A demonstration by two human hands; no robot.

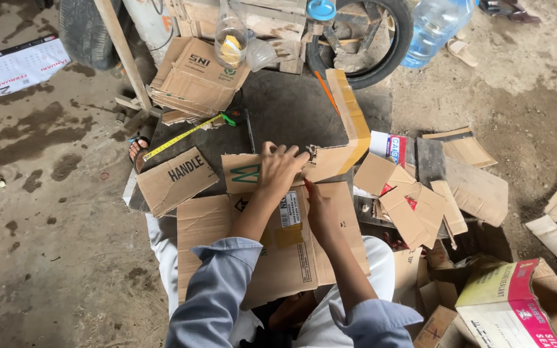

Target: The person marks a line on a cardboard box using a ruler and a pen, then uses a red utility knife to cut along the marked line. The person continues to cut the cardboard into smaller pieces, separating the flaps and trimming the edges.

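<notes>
A cardboard strip (259,169) is pinned under the spread left hand (280,166); the right hand (320,209), beside it, is clenched on something unseen; offcuts (414,209) lie right.

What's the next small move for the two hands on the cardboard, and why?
Probably draw the right hand toward the body along the cardboard sheet. The left hand presses flat on the cardboard strip, pinning it, while the right hand rests at the sheet's top edge.

One head-worn camera looks steeply down, close over the person's lap, cardboard sheets (291,245) and dirt floor (53,212).
</notes>
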